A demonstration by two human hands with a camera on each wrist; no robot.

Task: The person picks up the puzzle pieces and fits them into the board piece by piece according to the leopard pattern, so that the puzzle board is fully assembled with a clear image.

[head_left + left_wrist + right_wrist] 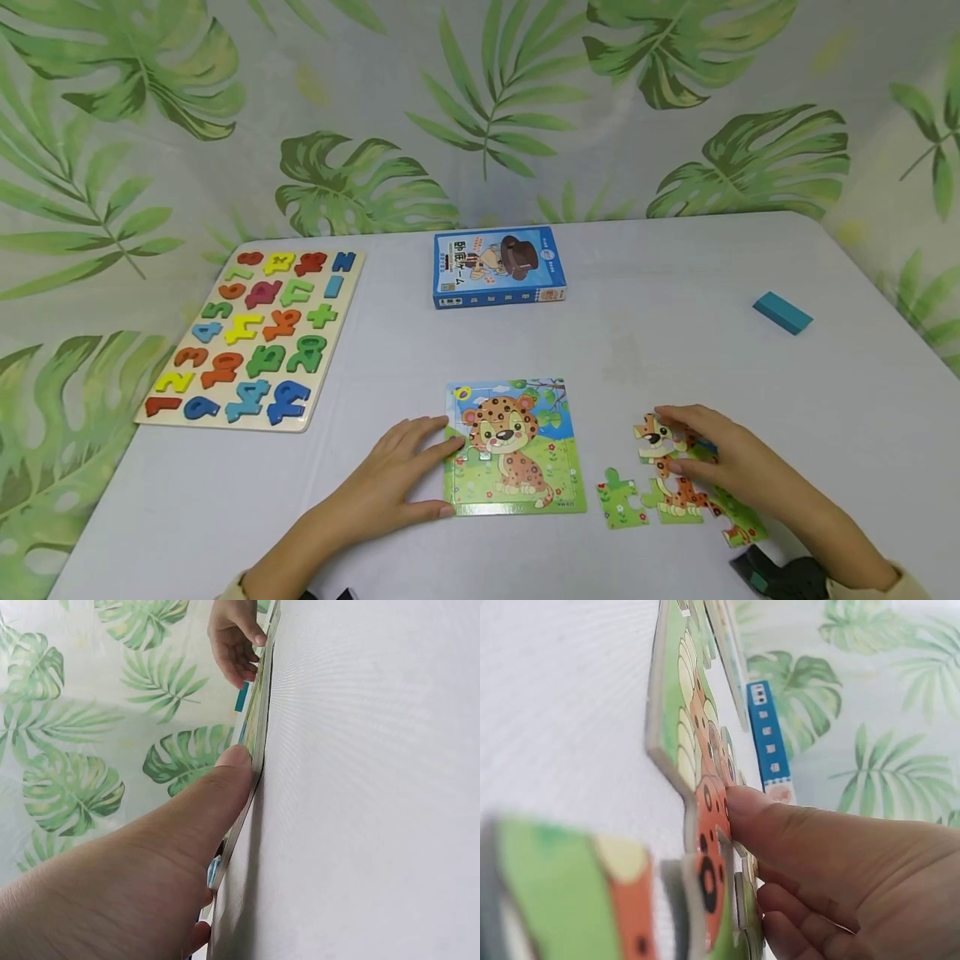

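The square leopard puzzle (517, 492) lies flat on the white table. My left hand (390, 475) rests along its left side, fingertips and thumb at the edge. In the left wrist view the thumb (234, 761) touches the board's rim. To the right, my right hand (712, 446) is spread over several loose puzzle pieces, including a leopard face piece (654, 440) and a body piece (682, 500). The right wrist view has the thumb (746, 806) against a spotted piece (709, 799), the other fingers loosely bent behind it. A green piece (621, 502) sits between board and hand.
A wooden number board (315, 392) with coloured numerals is at the left. At the back stands a blue box (495, 267) with a cartoon figure. A teal block (782, 313) lies at the far right. Leaf-patterned cloth (495, 108) hangs behind the table.
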